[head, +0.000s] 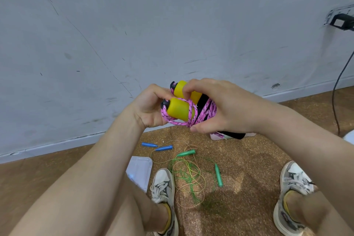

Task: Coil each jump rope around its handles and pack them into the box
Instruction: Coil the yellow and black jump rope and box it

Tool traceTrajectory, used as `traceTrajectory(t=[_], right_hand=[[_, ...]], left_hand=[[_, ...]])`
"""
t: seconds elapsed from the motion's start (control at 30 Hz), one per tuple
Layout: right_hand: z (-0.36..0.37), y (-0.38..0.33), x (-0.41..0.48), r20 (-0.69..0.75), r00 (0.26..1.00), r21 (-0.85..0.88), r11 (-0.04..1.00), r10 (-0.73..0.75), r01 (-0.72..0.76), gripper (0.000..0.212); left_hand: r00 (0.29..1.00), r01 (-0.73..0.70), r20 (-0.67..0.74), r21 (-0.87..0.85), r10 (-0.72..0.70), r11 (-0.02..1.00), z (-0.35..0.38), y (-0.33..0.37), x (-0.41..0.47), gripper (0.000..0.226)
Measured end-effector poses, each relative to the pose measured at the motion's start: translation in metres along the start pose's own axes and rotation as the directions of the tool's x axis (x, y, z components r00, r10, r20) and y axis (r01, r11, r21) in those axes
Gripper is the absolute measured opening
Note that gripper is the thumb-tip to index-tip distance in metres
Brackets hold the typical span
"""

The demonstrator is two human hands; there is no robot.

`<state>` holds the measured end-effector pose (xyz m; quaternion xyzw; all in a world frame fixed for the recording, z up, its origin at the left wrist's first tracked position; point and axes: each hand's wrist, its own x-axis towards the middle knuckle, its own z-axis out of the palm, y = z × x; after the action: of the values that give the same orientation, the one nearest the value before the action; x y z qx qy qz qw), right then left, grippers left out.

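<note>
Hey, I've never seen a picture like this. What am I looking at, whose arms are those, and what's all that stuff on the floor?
There is no machine here. It is one picture from a wide-angle camera worn on a person's head, looking forward and down, so the two bare arms coming in from below are the wearer's own. The left hand and right hand together hold a pink jump rope wound around its two yellow handles; the fingers of both curl round the bundle. On the brown floor two more ropes lie loose, one with blue handles, one with green handles. A white tray-like piece lies by the left shoe. A pink and black object sits half hidden behind the right hand; I cannot tell what it is.
</note>
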<state>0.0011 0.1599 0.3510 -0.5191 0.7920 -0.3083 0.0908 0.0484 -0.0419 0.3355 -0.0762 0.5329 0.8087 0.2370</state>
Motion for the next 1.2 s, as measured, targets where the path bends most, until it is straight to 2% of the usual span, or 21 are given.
traceTrajectory(t=[0.13,0.2,0.27,0.3,0.37,0.4,0.43,0.47,0.5,0.53,0.57,0.7,0.87,1.03,1.2], right_hand=[[0.000,0.003,0.000,-0.061,0.998,0.090,0.996,0.010,-0.004,0.052],[0.001,0.005,-0.001,-0.114,0.993,0.189,0.982,0.033,-0.011,0.051],[-0.001,0.008,0.000,-0.165,0.981,0.329,0.943,0.099,-0.040,0.050],[-0.003,0.008,0.000,-0.179,0.974,0.435,0.899,0.140,-0.050,0.049],[-0.003,0.009,0.000,-0.164,0.960,0.673,0.737,0.226,-0.058,0.047],[-0.002,0.010,0.000,-0.141,0.953,0.762,0.644,0.268,-0.069,0.047],[0.001,0.010,0.001,-0.119,0.944,0.819,0.568,0.306,-0.081,0.047],[0.004,0.010,0.002,-0.102,0.936,0.851,0.517,0.336,-0.093,0.047],[0.007,0.009,0.003,-0.089,0.930,0.871,0.481,0.357,-0.101,0.047],[0.009,0.009,0.004,-0.082,0.925,0.886,0.453,0.371,-0.103,0.047],[0.010,0.008,0.004,-0.079,0.922,0.899,0.428,0.380,-0.099,0.047],[0.013,0.007,0.007,-0.072,0.922,0.926,0.369,0.381,-0.080,0.041],[0.021,0.007,0.009,-0.039,0.921,0.944,0.316,0.387,-0.093,0.036],[0.018,0.007,0.010,-0.018,0.927,0.952,0.289,0.374,-0.098,0.030],[0.011,0.010,0.009,0.054,0.950,0.954,0.265,0.308,-0.140,0.025]], left_hand=[[0.978,-0.048,-0.203,-0.024,0.042,0.999,0.008,-0.007,0.003,0.030],[0.977,-0.081,-0.202,-0.027,0.074,0.996,0.007,-0.008,0.004,0.015],[0.968,-0.142,-0.209,-0.018,0.135,0.990,0.003,-0.005,0.000,0.028],[0.953,-0.201,-0.230,0.017,0.199,0.980,0.003,-0.003,-0.001,0.023],[0.872,-0.334,-0.316,0.175,0.375,0.926,0.012,-0.002,-0.001,0.021],[0.797,-0.380,-0.374,0.298,0.474,0.876,0.017,-0.003,0.001,0.029],[0.688,-0.408,-0.423,0.446,0.589,0.797,0.021,-0.005,0.003,0.038],[0.578,-0.408,-0.429,0.585,0.695,0.701,0.025,-0.007,0.006,0.043],[0.512,-0.387,-0.398,0.684,0.762,0.618,0.025,-0.009,0.009,0.043],[0.486,-0.371,-0.362,0.739,0.795,0.563,0.025,-0.010,0.011,0.040],[0.496,-0.369,-0.348,0.744,0.795,0.556,0.023,-0.009,0.012,0.035],[0.608,-0.403,-0.376,0.613,0.700,0.679,0.020,-0.010,0.009,0.024],[0.657,-0.361,-0.431,0.540,0.619,0.760,0.018,-0.012,0.009,0.021],[0.672,-0.345,-0.384,0.593,0.633,0.727,0.021,-0.007,0.005,0.013],[0.747,-0.372,-0.381,0.439,0.544,0.818,0.021,-0.002,0.001,0.017]])
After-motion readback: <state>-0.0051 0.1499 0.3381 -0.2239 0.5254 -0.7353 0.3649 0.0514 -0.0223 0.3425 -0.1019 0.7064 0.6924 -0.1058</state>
